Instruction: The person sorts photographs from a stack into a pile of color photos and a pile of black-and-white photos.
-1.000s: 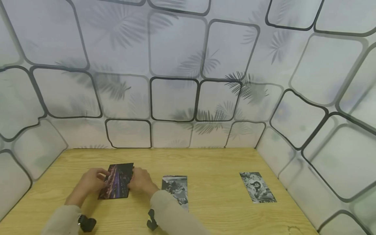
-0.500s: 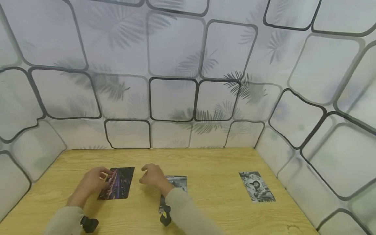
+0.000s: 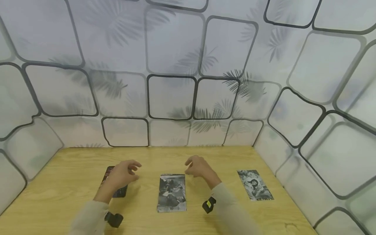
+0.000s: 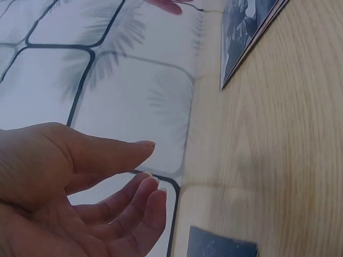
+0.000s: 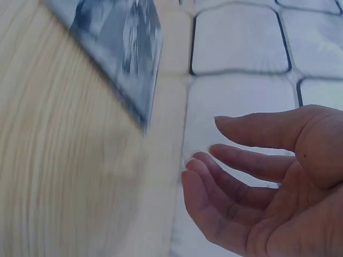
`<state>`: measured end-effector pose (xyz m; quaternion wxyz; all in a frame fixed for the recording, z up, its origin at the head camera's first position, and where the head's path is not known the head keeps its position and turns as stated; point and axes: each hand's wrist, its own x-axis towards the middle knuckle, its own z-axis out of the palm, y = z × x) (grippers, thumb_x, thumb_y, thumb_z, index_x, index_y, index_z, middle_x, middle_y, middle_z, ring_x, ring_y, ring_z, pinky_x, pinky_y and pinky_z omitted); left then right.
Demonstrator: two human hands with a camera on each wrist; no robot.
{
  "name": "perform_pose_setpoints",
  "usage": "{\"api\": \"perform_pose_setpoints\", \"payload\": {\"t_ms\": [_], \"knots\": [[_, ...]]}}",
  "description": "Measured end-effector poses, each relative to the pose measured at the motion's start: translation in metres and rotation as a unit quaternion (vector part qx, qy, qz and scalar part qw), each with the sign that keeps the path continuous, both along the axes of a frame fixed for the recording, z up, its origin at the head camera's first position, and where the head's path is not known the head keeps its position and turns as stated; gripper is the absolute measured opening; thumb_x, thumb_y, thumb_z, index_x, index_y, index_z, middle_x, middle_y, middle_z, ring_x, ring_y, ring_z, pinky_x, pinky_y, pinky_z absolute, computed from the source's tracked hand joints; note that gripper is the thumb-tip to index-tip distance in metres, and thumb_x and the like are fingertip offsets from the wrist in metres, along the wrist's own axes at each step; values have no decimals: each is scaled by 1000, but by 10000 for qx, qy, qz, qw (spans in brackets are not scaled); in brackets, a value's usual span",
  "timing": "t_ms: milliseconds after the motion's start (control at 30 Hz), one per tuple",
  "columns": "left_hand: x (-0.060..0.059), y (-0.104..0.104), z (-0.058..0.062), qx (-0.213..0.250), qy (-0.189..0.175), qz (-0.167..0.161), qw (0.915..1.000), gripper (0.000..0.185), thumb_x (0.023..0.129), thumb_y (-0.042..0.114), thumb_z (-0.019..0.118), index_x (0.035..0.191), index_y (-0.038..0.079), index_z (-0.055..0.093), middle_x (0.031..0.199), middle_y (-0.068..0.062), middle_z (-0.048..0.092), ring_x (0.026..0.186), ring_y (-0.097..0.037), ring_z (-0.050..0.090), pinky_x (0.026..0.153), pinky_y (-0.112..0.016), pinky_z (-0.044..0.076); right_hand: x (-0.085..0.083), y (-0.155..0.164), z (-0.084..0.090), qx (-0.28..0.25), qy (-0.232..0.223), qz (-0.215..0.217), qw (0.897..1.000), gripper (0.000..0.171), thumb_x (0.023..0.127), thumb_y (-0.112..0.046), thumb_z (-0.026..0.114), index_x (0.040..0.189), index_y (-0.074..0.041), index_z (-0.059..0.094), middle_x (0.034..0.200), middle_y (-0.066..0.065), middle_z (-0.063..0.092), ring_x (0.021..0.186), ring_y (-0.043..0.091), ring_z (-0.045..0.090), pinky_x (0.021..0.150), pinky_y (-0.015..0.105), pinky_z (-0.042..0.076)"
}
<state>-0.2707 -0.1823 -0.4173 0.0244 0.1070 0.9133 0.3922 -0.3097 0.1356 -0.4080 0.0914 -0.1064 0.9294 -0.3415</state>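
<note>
My left hand (image 3: 121, 177) hovers over the table with thumb and fingers loosely bent, holding nothing. Below and partly behind it lies a dark city-night photo card (image 3: 120, 192), mostly covered in the head view. In the middle lies a black-and-white picture card (image 3: 172, 193); the left wrist view shows layered edges under this card (image 4: 249, 32), like a small stack. To its right my right hand (image 3: 202, 169) hangs in the air, fingers relaxed and apart from the card. The right wrist view shows that hand (image 5: 262, 187) with nothing between thumb and fingers.
Another black-and-white picture card (image 3: 255, 185) lies at the right of the wooden table (image 3: 211, 209). Patterned fabric walls (image 3: 173, 98) close off the back and sides. A small black device (image 3: 209, 205) is strapped to the right wrist.
The right hand has left the dark card and moved right, past the middle stack. The left hand has let go of the dark card and shifted right, uncovering its left edge.
</note>
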Motion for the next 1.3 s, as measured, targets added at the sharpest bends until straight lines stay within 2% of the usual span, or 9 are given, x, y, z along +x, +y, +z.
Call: {"api": "perform_pose_setpoints", "payload": {"t_ms": [333, 567, 667, 833, 967, 1033, 1100, 1200, 1300], "knots": [[2, 8, -3, 182, -177, 62, 9997, 40, 89, -2, 74, 128, -4, 64, 123, -29, 65, 103, -37, 69, 79, -45, 62, 10, 129, 2, 336, -327, -1007, 9938, 38, 90, -6, 75, 124, 7, 65, 110, 20, 70, 86, 23, 70, 71, 40, 65], [3, 14, -11, 272, -186, 114, 9994, 39, 86, -3, 75, 124, -3, 65, 119, -27, 66, 99, -33, 69, 76, -44, 62, 17, 221, -10, 444, -580, -1631, 9839, 47, 91, -8, 72, 130, 12, 56, 124, 33, 60, 98, 35, 67, 78, 46, 63], [3, 16, -15, 254, -166, 110, 9995, 39, 86, -4, 75, 124, -3, 66, 118, -25, 67, 99, -33, 70, 76, -44, 62, 18, 247, -14, 506, -680, -1913, 9779, 50, 89, -7, 73, 129, 15, 52, 124, 38, 57, 102, 43, 66, 82, 48, 63], [3, 22, -18, 253, -177, 127, 9994, 38, 85, -5, 75, 122, -2, 67, 117, -24, 68, 99, -33, 71, 77, -44, 63, 18, 263, -16, 951, -724, -1878, 9749, 53, 85, -8, 77, 125, 18, 54, 126, 40, 56, 108, 50, 63, 87, 54, 60], [2, 27, -21, 157, -203, 146, 9996, 39, 85, -5, 76, 122, 0, 68, 117, -22, 69, 99, -33, 71, 78, -44, 63, 19, 263, -19, 1297, -616, -1750, 9741, 52, 82, -9, 77, 123, 17, 57, 121, 36, 62, 100, 41, 65, 86, 50, 59], [2, 28, -21, 93, -188, 142, 9997, 40, 84, -5, 77, 122, 1, 68, 117, -21, 69, 99, -32, 71, 78, -44, 63, 18, 260, -20, 1183, -590, -1794, 9749, 52, 80, -5, 77, 122, 18, 57, 112, 32, 64, 85, 32, 65, 78, 44, 60], [2, 29, -22, 89, -199, 167, 9996, 40, 84, -5, 77, 122, 1, 68, 117, -20, 69, 99, -32, 71, 78, -44, 63, 17, 256, -22, 994, -570, -1803, 9769, 52, 79, 0, 75, 123, 20, 56, 103, 27, 65, 70, 21, 59, 68, 36, 58], [2, 32, -23, 155, -212, 168, 9995, 40, 83, -6, 77, 121, 0, 68, 115, -21, 69, 97, -32, 71, 77, -43, 64, 15, 246, -25, 774, -552, -1786, 9793, 52, 80, 3, 73, 124, 21, 54, 100, 23, 63, 62, 15, 54, 59, 29, 54], [1, 36, -24, 245, -209, 155, 9994, 39, 81, -8, 76, 119, 0, 69, 113, -21, 69, 96, -31, 72, 75, -42, 64, 13, 233, -28, 843, -385, -1670, 9816, 49, 80, 4, 73, 123, 19, 56, 109, 28, 62, 70, 20, 58, 61, 30, 56]]}}
